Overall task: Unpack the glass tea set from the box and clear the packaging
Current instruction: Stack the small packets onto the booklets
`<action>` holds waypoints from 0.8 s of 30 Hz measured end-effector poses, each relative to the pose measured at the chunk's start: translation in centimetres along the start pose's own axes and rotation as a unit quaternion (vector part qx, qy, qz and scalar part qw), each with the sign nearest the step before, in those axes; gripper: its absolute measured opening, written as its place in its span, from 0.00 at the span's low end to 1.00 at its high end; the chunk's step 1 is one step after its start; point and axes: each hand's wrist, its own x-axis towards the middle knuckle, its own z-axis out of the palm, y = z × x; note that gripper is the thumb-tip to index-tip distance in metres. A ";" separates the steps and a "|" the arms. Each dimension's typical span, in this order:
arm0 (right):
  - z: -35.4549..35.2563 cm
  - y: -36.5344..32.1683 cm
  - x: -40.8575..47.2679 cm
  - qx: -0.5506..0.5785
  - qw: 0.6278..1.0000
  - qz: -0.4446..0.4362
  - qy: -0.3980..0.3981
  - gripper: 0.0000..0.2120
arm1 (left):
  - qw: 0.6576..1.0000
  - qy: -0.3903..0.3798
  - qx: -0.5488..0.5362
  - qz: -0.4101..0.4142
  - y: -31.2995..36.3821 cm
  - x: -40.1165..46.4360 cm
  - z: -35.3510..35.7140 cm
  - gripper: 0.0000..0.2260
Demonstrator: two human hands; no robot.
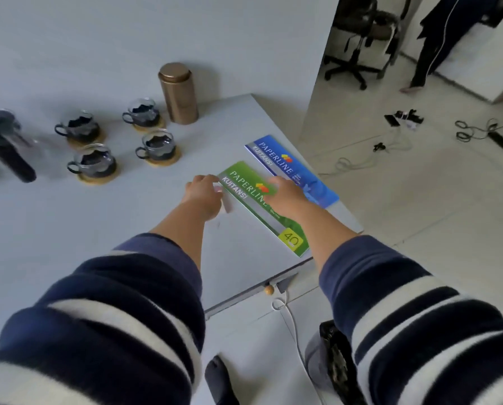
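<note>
Several glass tea cups [156, 145] with dark holders stand on round wooden coasters at the back left of the white table [98, 217]. A glass teapot [4, 141] with a black handle lies at the far left edge. A copper canister [178, 93] stands upright behind the cups. My left hand [205, 195] touches the left edge of a green receipt book [262, 206] and pinches a small pale slip beside it. My right hand [285, 198] rests flat on the green book's cover. No box shows.
A blue receipt book [291, 168] lies beside the green one near the table's right edge. Past that edge are floor cables [478, 133], an office chair [358, 33] and a person's legs [431, 45]. A white cord [291, 317] hangs below the table front.
</note>
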 end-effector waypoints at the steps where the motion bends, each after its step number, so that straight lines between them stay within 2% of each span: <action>1: 0.8 -0.1 1.0 -0.017 1.000 0.011 0.002 0.22 | 1.000 -0.008 0.005 -0.007 -1.0 0.8 0.2 0.19; 4: 2.6 -0.1 3.1 -0.069 0.996 0.048 0.003 0.22 | 0.999 -0.037 0.031 -0.023 -3.4 2.8 1.0 0.22; 8: 3.0 -0.6 4.7 -0.122 0.989 0.083 0.007 0.38 | 0.990 -0.069 0.116 -0.035 -4.4 4.4 1.6 0.27; 11: 2.5 -1.1 5.6 -0.127 0.982 0.129 -0.051 0.49 | 0.985 -0.089 0.131 -0.063 -4.4 5.6 1.0 0.32; 14: 2.3 -1.5 5.9 -0.118 0.978 0.161 -0.065 0.53 | 0.981 -0.128 0.129 -0.074 -4.6 6.3 0.5 0.35; 16: 2.4 -1.8 5.9 -0.103 0.979 0.166 -0.058 0.54 | 0.983 -0.148 0.074 -0.080 -4.9 6.7 0.3 0.33; 18: 2.4 -1.9 5.8 -0.044 0.985 0.156 -0.058 0.52 | 0.979 -0.171 -0.050 -0.098 -5.1 7.2 -0.1 0.34; 20: 2.5 -1.8 5.5 0.031 0.987 0.147 -0.054 0.47 | 0.956 -0.174 -0.196 -0.129 -4.6 7.3 -1.0 0.33; 22: 2.4 -2.0 5.0 0.084 0.985 0.140 -0.056 0.42 | 0.918 -0.166 -0.316 -0.172 -3.2 7.4 -2.0 0.24; 24: 1.9 -2.4 4.6 0.136 0.981 0.120 -0.068 0.40 | 0.914 -0.142 -0.341 -0.167 -1.9 7.7 -2.6 0.17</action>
